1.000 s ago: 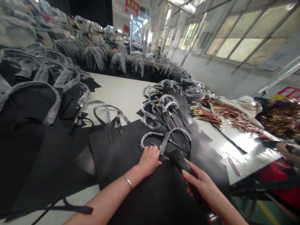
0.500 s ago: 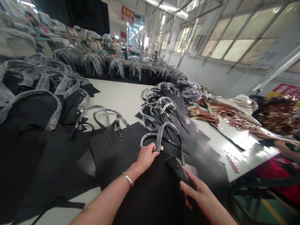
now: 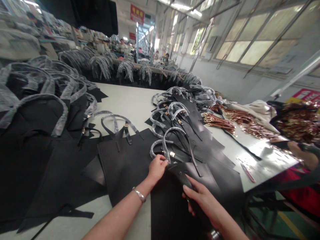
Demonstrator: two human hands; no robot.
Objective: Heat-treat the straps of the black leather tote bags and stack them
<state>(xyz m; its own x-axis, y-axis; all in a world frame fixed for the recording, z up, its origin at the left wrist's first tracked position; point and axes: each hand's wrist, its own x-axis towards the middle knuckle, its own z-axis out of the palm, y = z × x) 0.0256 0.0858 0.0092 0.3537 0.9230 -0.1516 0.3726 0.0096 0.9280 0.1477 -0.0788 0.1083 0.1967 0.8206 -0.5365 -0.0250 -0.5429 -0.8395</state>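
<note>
A black leather bag panel lies in front of me, its top edge lifted off the table. My left hand pinches that edge near a wrapped grey handle with a gold buckle. My right hand grips the panel's right side, fingers curled over the leather. Under it lies another flat black panel with its own wrapped handle.
A pile of black panels with wrapped handles sits behind my hands. Finished black bags crowd the left. Brown straps with gold hardware lie right on the white table. Another person's hand shows at the right edge.
Both hands have pulled the top panel toward me and a little left. The wrapped handle swung upright and shifted left. My right hand moved lower and nearer along the leather.
</note>
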